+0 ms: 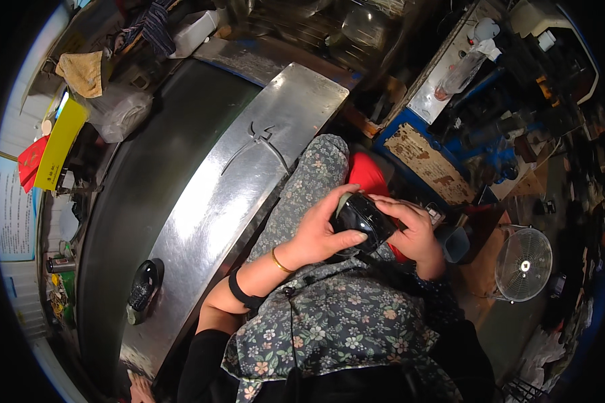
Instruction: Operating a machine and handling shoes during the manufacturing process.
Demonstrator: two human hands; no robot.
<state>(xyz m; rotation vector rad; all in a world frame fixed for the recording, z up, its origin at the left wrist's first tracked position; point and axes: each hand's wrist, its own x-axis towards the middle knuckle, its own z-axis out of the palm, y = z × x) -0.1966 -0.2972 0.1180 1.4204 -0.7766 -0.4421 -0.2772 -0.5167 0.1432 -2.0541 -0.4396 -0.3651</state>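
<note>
Over my lap, a glossy black shoe (364, 221) with a pale greenish edge is held between both hands. My left hand (319, 232), below a gold bracelet, wraps round its left side with the thumb across the front. From the other side, my right hand (413, 232) grips it with bent fingers along the top. Part of the shoe is hidden by my fingers. A similar black shoe (144, 287) lies on the shiny metal bench (205, 195) to my left. Thin black strips (259, 142) lie loose farther up that bench.
A dark conveyor belt (134, 181) runs behind the bench. At the lower left edge another person's fingers (141, 387) show. To my right are a round fan (524, 263), a grey container (454, 243) and a blue machine (501, 164). A plastic bag (122, 111) hangs at the far left.
</note>
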